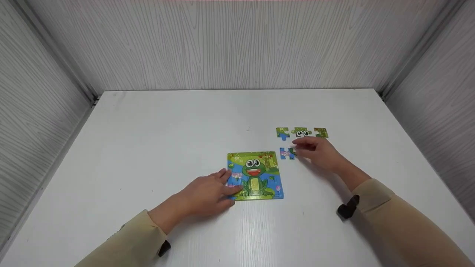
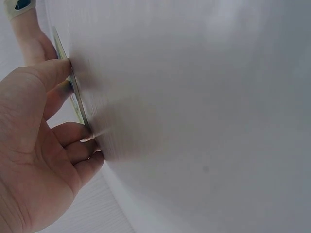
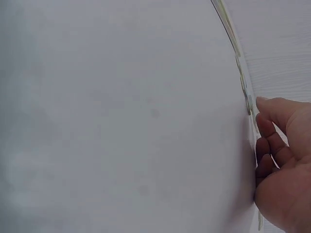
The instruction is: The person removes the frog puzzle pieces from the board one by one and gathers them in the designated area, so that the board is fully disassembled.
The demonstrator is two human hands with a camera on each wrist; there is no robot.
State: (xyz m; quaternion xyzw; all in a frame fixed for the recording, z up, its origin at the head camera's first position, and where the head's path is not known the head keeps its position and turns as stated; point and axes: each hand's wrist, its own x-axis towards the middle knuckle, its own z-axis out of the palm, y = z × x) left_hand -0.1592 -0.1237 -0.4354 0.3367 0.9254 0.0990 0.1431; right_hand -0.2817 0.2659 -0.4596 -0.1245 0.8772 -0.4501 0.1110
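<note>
A square frog puzzle board (image 1: 255,174) lies flat on the white table. My left hand (image 1: 207,194) rests at its left side, one finger over the picture and the others at the edge; in the left wrist view its fingertips (image 2: 80,130) touch the board's rim. Loose jigsaw pieces lie to the upper right. My right hand (image 1: 317,152) hovers low over them, thumb and forefinger apart, beside a pink-flower piece (image 1: 285,153). Its fingers partly cover a green piece. Behind the hand lie a green-and-blue corner piece (image 1: 282,132), a frog-eyes piece (image 1: 302,132) and a tree piece (image 1: 322,131).
The white table (image 1: 167,126) reaches back to a pale wood-grain wall (image 1: 237,44). Similar panels stand at the left and right. Black straps show near both sleeve cuffs.
</note>
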